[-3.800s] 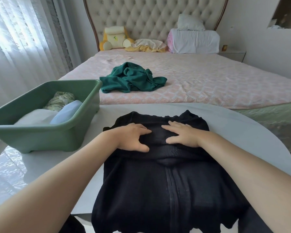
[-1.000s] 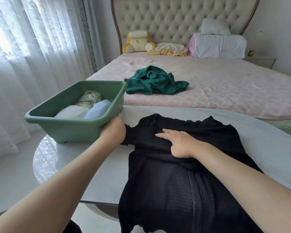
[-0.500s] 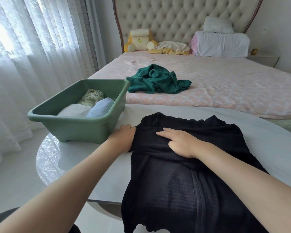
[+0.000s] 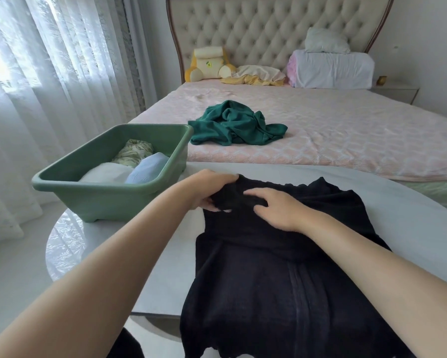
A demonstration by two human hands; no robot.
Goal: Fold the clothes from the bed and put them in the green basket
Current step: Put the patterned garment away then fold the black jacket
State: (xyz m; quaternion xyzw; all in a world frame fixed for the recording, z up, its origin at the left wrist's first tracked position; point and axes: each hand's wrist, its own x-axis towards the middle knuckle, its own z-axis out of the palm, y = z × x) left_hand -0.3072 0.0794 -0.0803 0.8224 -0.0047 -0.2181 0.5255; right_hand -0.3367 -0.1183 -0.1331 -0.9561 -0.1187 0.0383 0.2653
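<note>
Your left hand (image 4: pixel 209 188) is gripping the far-left corner of the black garment (image 4: pixel 282 280) for folding inward; your right hand (image 4: pixel 276 208), open, is pinning it to the table (image 4: pixel 411 228).

Two loose garments: one black garment (image 4: pixel 269 280) on one round table (image 4: pixel 411 228), and one dark green garment (image 4: pixel 232 125) on one bed (image 4: pixel 346 130). One green basket (image 4: pixel 95 189) holding three folded pieces: one floral piece (image 4: pixel 133 151), one white piece (image 4: pixel 106 173), one pale blue piece (image 4: pixel 148 166). Two bare hands, a left hand (image 4: pixel 209 188) and a right hand (image 4: pixel 276 209). By the one tufted headboard (image 4: pixel 256 29): one yellow plush toy (image 4: pixel 208 63), one small pillow (image 4: pixel 326 40) on one long white bolster (image 4: pixel 333 69), one crumpled cream cloth (image 4: pixel 258 73). One nightstand (image 4: pixel 395 91)
</note>
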